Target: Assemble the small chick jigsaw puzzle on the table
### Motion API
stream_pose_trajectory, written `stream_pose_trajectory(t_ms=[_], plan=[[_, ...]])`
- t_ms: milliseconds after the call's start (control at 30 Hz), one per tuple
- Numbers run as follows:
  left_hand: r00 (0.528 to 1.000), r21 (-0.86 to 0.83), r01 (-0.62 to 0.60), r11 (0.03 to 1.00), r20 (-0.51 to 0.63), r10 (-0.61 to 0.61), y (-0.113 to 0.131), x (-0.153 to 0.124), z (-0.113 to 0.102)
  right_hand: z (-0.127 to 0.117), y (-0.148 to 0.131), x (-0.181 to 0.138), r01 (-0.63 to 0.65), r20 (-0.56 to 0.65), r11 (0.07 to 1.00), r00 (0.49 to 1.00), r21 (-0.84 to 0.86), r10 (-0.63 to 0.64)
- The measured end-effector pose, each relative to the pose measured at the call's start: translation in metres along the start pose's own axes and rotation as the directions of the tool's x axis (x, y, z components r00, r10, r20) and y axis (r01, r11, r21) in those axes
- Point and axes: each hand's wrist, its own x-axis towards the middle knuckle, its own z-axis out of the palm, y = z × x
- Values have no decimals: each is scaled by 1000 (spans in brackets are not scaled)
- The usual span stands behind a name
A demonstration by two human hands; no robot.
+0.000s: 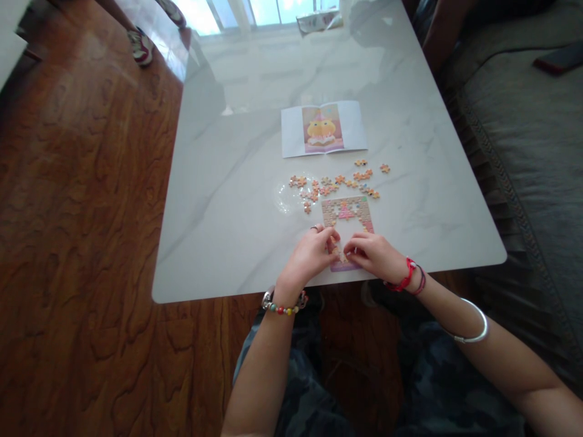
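Note:
A partly assembled jigsaw puzzle lies near the table's front edge, its border joined around a bare white middle. My left hand rests over the puzzle's lower left side, fingers curled and pinched together. On the lower right, my right hand has thumb and fingertips closed close above the puzzle. Whatever is between the fingers of either hand is too small to make out. Just beyond the puzzle, several loose puzzle pieces are scattered, some linked in small clumps.
A folded sheet with a picture of a yellow cartoon figure lies behind the loose pieces. The white marble-patterned table reflects a window. A packet sits at its far end. A sofa runs along the right; a person's shoe shows at left.

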Motion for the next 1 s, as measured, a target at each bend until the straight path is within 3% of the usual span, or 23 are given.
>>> stream_pose_trajectory(t_ms=[400, 567, 667, 767, 867, 1000], plan=[[999, -18, 43, 999, 30, -43, -2, 3, 0, -1, -4, 0, -12, 25, 998, 1000, 66, 10], [994, -178, 91, 980, 77, -79, 3, 2, -18, -30, 10, 10, -133, 28, 965, 991, 224, 130], [989, -371, 141, 918, 103, -110, 0, 10, -42, -56, 38, 35, -210, -53, 963, 974, 171, 222], [979, -411, 145, 900, -73, -191, -10, 34, -66, -81, 62, 74, -312, -40, 947, 950, -73, 309], [924, -215, 210, 954, -275, -266, -21, 59, -84, -93, 72, 103, -353, -41, 914, 935, -199, 352], [848, 30, 328, 944, -449, -281, -35, 73, -92, -93, 81, 106, -400, -40, 883, 914, -247, 403]])
